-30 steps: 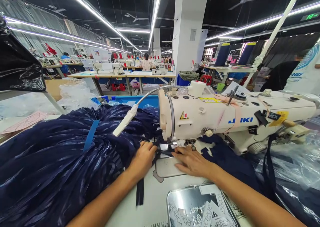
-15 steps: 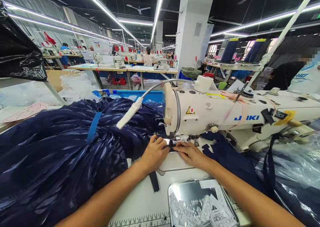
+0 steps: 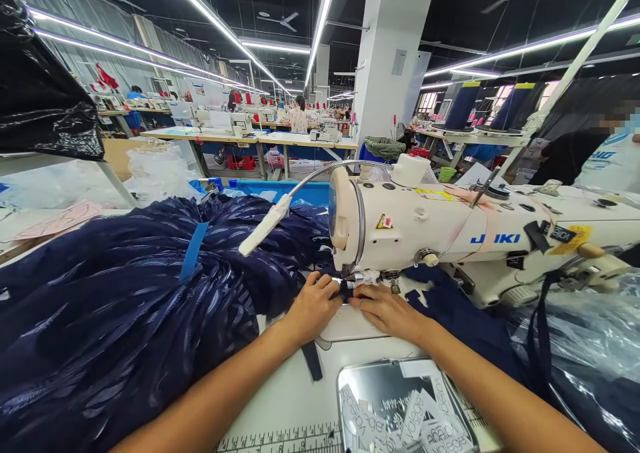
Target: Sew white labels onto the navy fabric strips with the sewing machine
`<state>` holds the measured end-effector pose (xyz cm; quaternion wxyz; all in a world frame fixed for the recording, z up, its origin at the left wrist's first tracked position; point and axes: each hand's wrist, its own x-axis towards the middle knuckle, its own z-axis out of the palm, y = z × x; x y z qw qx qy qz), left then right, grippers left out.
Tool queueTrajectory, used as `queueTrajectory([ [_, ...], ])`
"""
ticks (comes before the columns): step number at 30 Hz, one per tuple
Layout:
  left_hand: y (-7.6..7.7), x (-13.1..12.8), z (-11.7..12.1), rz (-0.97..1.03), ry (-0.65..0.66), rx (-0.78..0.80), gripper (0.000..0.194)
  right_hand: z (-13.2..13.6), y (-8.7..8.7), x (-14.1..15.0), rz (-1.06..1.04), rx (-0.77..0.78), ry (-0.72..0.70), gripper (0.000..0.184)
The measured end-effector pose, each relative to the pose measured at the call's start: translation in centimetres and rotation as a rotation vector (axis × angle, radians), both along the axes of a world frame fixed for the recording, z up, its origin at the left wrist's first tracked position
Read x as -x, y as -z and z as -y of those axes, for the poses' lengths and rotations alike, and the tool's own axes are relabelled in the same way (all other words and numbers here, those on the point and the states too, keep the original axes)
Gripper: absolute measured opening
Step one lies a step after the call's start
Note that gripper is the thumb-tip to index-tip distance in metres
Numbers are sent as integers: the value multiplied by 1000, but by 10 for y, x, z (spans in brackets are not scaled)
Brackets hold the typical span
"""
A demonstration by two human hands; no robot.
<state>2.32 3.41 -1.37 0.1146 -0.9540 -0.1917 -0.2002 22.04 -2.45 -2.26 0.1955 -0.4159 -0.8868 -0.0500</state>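
Under the needle end of the white sewing machine (image 3: 400,220), a small piece of navy fabric (image 3: 346,294) lies between my two hands. My left hand (image 3: 314,306) has its fingers curled and closed at the fabric's left edge. From the other side, my right hand (image 3: 384,310) holds the fabric with its fingers close together, thumb side toward the needle. A short navy strip (image 3: 312,361) hangs down below my left wrist. The fingertips partly hide the fabric and the presser foot area.
A large navy garment heap (image 3: 150,306), tied with a blue band (image 3: 193,250), fills the left. A metal tin (image 3: 370,380) with white labels (image 3: 415,416) stands in front, beside a printed ruler (image 3: 280,438). Navy fabric (image 3: 480,326) and clear plastic (image 3: 590,326) lie at right.
The view has shifted slightly, so everything sits a little further right. Both hands stay at the needle with the navy fabric between them.
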Motion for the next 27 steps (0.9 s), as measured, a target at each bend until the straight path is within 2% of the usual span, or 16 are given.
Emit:
queueTrajectory([
  [3, -3, 6, 4, -37, 44, 80, 16, 2, -1, 2, 75, -76, 2, 30],
  [10, -2, 23, 14, -138, 6, 200, 41, 9, -6, 7, 102, -77, 61, 32],
  [18, -15, 22, 10, -295, -7, 283, 44, 12, -7, 10, 80, -149, 74, 32],
  [27, -15, 19, 11, -269, -21, 263, 42, 10, -8, 8, 62, -167, 57, 29],
])
